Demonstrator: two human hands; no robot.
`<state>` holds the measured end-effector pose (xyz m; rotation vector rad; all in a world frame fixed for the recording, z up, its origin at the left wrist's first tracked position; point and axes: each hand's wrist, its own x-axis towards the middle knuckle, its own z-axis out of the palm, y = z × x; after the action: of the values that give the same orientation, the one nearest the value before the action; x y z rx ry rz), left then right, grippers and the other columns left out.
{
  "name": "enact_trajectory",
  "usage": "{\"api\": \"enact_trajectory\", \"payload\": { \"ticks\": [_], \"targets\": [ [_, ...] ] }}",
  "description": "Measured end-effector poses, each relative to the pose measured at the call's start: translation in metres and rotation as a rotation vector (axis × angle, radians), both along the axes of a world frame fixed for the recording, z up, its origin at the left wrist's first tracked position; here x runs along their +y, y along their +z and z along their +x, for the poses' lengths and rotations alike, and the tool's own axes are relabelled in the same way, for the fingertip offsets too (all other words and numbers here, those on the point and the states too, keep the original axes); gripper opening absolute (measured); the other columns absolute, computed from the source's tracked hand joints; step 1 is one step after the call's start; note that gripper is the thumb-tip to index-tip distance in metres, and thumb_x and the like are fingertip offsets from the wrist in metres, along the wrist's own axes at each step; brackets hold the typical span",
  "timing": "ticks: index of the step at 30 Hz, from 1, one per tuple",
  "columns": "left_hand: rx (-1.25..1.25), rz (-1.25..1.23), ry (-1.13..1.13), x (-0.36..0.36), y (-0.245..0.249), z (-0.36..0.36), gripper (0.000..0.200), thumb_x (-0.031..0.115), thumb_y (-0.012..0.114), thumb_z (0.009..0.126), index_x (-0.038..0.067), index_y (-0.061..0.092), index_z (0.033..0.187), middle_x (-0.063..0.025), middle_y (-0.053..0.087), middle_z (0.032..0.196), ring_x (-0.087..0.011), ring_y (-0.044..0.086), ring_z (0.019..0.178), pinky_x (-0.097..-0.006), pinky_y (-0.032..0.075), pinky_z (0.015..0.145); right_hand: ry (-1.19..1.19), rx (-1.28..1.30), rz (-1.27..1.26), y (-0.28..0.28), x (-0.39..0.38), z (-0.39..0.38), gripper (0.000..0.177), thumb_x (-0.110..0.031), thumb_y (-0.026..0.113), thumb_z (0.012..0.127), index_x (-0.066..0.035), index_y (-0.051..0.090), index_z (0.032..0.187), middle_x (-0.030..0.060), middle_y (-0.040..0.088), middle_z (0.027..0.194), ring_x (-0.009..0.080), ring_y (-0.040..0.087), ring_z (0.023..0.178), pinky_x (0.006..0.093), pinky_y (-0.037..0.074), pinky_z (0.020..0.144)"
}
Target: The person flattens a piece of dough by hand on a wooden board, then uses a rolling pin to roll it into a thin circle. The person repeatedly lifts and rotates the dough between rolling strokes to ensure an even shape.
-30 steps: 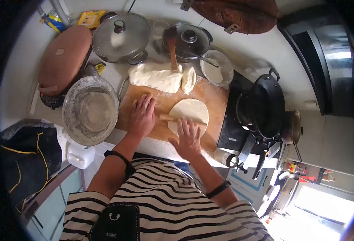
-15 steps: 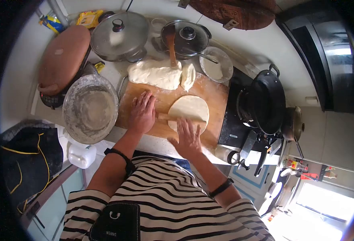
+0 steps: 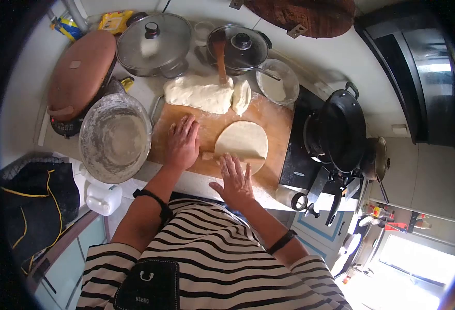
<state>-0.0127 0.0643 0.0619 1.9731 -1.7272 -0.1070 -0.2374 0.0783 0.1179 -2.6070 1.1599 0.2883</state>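
A thin round of dough [image 3: 244, 138] lies on the wooden board [image 3: 275, 150]. Across its near part rests a small rolling pin [image 3: 257, 160]. My right hand [image 3: 235, 181] presses on the pin with outstretched fingers, not wrapped round it. To the left, my left hand [image 3: 183, 142] lies flat on the board, fingers extended, holding nothing. A long lump of dough [image 3: 199, 95] sits along the board's far edge. Beside it stands a cut piece of dough [image 3: 242, 97]. The handle of a wooden-handled tool [image 3: 220, 67] leans between pot and dough.
A floury metal basin [image 3: 116, 137] stands left of the board. Behind are a lidded pan [image 3: 155, 44], a lidded pot [image 3: 237, 49] and a bowl of flour [image 3: 278, 82]. At right, a black wok [image 3: 345, 132] stands on the stove, with knives [image 3: 319, 186] and a jar [image 3: 289, 197] nearer me.
My right hand has slid slightly left and toward me along with the rolling pin. My left hand stays nearly in place.
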Motion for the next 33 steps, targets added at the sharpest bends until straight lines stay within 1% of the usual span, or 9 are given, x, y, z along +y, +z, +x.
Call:
{"api": "enact_trajectory", "payload": {
  "ticks": [1, 5, 12, 15, 20, 23, 27, 30, 33],
  "targets": [
    [0.004, -0.003, 0.006, -0.001, -0.002, -0.001, 0.038, 0.016, 0.060, 0.090, 0.006, 0.057, 0.127, -0.0116, 0.050, 0.145, -0.0309, 0.045, 0.136, -0.0545, 0.035, 0.109, -0.036, 0.012, 0.041, 0.004, -0.012, 0.009, 0.086, -0.060, 0.052, 0.095, -0.003, 0.028, 0.155, 0.0162, 0.024, 0.163, 0.0356, 0.018, 0.152, 0.0673, 0.017, 0.117],
    [-0.029, -0.003, -0.003, -0.001, -0.006, 0.000, 0.040, 0.016, 0.061, 0.089, 0.006, 0.056, 0.127, -0.0119, 0.049, 0.145, -0.0309, 0.045, 0.136, -0.0543, 0.035, 0.110, -0.082, -0.088, -0.148, -0.031, -0.046, 0.027, 0.082, -0.058, 0.053, 0.095, -0.003, 0.032, 0.152, 0.0165, 0.026, 0.161, 0.0336, 0.021, 0.151, 0.0676, 0.018, 0.116],
    [0.012, 0.005, -0.010, 0.001, 0.000, -0.001, 0.039, 0.016, 0.060, 0.090, 0.006, 0.056, 0.128, -0.0122, 0.049, 0.145, -0.0316, 0.045, 0.136, -0.0543, 0.035, 0.110, -0.047, -0.004, 0.064, 0.008, 0.014, -0.008, 0.086, -0.059, 0.054, 0.094, -0.003, 0.029, 0.155, 0.0150, 0.026, 0.162, 0.0330, 0.021, 0.151, 0.0657, 0.015, 0.118],
    [0.012, -0.002, -0.018, 0.000, 0.000, 0.000, 0.040, 0.016, 0.060, 0.090, 0.006, 0.056, 0.128, -0.0120, 0.049, 0.145, -0.0317, 0.044, 0.137, -0.0543, 0.035, 0.110, -0.021, -0.026, -0.020, -0.005, 0.013, -0.013, 0.086, -0.060, 0.053, 0.094, -0.004, 0.029, 0.155, 0.0156, 0.026, 0.162, 0.0344, 0.024, 0.150, 0.0662, 0.016, 0.117],
    [-0.014, -0.031, 0.001, -0.001, -0.008, -0.002, 0.040, 0.016, 0.061, 0.090, 0.006, 0.056, 0.128, -0.0120, 0.049, 0.145, -0.0327, 0.045, 0.136, -0.0552, 0.035, 0.110, -0.120, -0.179, -0.216, -0.012, -0.042, 0.013, 0.080, -0.054, 0.054, 0.095, -0.005, 0.031, 0.154, 0.0172, 0.028, 0.161, 0.0389, 0.024, 0.149, 0.0663, 0.018, 0.116],
    [0.013, -0.059, -0.005, -0.002, -0.010, -0.002, 0.040, 0.016, 0.061, 0.089, 0.006, 0.056, 0.127, -0.0123, 0.049, 0.145, -0.0324, 0.045, 0.136, -0.0551, 0.035, 0.109, -0.099, -0.056, -0.171, -0.029, -0.042, 0.009, 0.081, -0.055, 0.057, 0.093, -0.007, 0.032, 0.154, 0.0164, 0.028, 0.161, 0.0383, 0.023, 0.150, 0.0667, 0.018, 0.116],
    [0.017, -0.031, -0.010, -0.002, -0.006, -0.004, 0.041, 0.016, 0.062, 0.088, 0.007, 0.056, 0.128, -0.0126, 0.050, 0.144, -0.0316, 0.045, 0.136, -0.0551, 0.035, 0.109, -0.048, -0.071, -0.098, -0.022, 0.005, -0.028, 0.088, -0.059, 0.062, 0.088, -0.006, 0.033, 0.153, 0.0155, 0.028, 0.161, 0.0362, 0.022, 0.150, 0.0667, 0.018, 0.116],
    [0.008, -0.007, -0.017, -0.001, -0.002, 0.001, 0.042, 0.016, 0.063, 0.087, 0.007, 0.056, 0.128, -0.0128, 0.050, 0.144, -0.0316, 0.045, 0.136, -0.0554, 0.035, 0.109, -0.057, -0.023, 0.016, -0.003, 0.010, -0.031, 0.086, -0.056, 0.060, 0.091, -0.006, 0.031, 0.154, 0.0167, 0.026, 0.162, 0.0357, 0.021, 0.151, 0.0669, 0.019, 0.116],
    [0.024, -0.032, -0.015, -0.004, -0.006, -0.002, 0.043, 0.016, 0.063, 0.087, 0.007, 0.056, 0.128, -0.0127, 0.049, 0.145, -0.0316, 0.045, 0.137, -0.0560, 0.035, 0.109, -0.100, -0.039, -0.024, -0.011, -0.015, -0.011, 0.085, -0.055, 0.057, 0.093, -0.005, 0.028, 0.155, 0.0164, 0.024, 0.163, 0.0354, 0.018, 0.152, 0.0665, 0.018, 0.116]
  ]
}}
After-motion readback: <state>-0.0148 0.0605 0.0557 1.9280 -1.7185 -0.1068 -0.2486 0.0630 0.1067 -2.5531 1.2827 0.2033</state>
